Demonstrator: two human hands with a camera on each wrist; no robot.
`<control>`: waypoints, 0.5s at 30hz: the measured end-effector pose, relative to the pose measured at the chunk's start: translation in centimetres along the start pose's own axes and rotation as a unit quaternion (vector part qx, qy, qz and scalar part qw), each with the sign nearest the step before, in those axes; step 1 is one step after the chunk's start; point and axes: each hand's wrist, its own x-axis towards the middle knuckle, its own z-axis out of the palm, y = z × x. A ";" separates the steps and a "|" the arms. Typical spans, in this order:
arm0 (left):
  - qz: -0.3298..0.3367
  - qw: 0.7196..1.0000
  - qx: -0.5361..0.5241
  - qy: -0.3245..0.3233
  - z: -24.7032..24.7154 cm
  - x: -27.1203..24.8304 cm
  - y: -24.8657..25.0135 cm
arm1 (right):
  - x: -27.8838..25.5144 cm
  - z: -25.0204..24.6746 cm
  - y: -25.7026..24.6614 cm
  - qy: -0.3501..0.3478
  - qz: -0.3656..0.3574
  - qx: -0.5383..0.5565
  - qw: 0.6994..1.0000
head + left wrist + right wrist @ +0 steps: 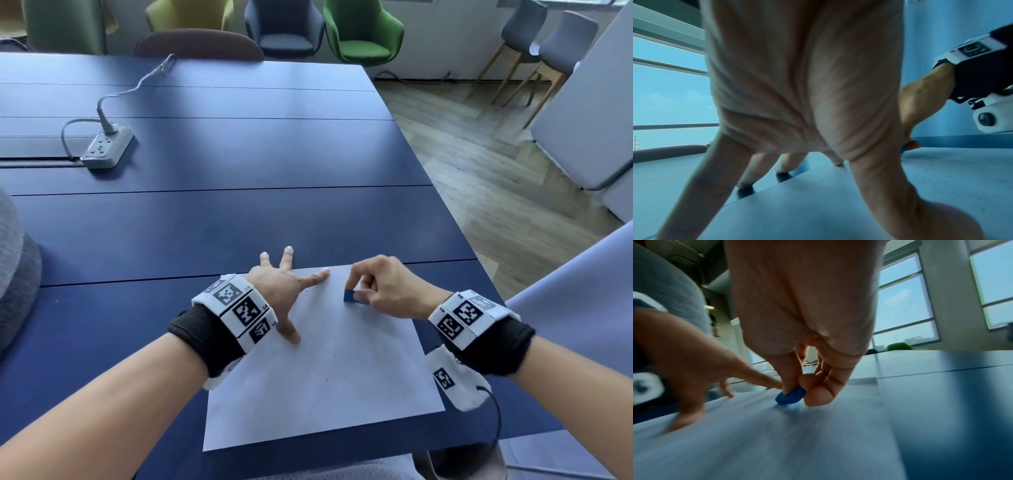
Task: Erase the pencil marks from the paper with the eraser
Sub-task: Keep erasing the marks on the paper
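My left hand [279, 291], fingers spread flat, pins the paper [318, 373] to the desk [239, 212]. My right hand [383, 286] pinches the eraser [350, 295] at the sheet's far edge. No marks discernible; crumbs remain.

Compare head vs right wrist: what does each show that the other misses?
Head only: the whole paper on the blue table, the power strip, the chairs. Right wrist only: the underside of the pinch, fingertips squeezing the eraser against the sheet, and the windows. Both: right hand holding the blue eraser, left hand spread flat on the paper.
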 end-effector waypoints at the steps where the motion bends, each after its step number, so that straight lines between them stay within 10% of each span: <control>1: -0.002 1.000 0.000 -0.001 0.0 0.0 0.0 | -0.4 0.3 -0.3 -0.025 -0.008 -0.004 1.000; 8: -0.003 1.000 0.003 -0.001 0.2 0.3 -0.1 | 0.1 -0.1 -0.1 0.031 0.017 0.010 0.999; 12: -0.005 1.000 0.003 0.000 0.3 0.4 -0.2 | -1.4 0.8 -0.7 -0.090 0.002 -0.002 0.996; 15: -0.006 1.000 0.005 0.000 0.3 0.5 -0.2 | -0.5 0.7 -0.6 -0.005 0.007 -0.012 1.000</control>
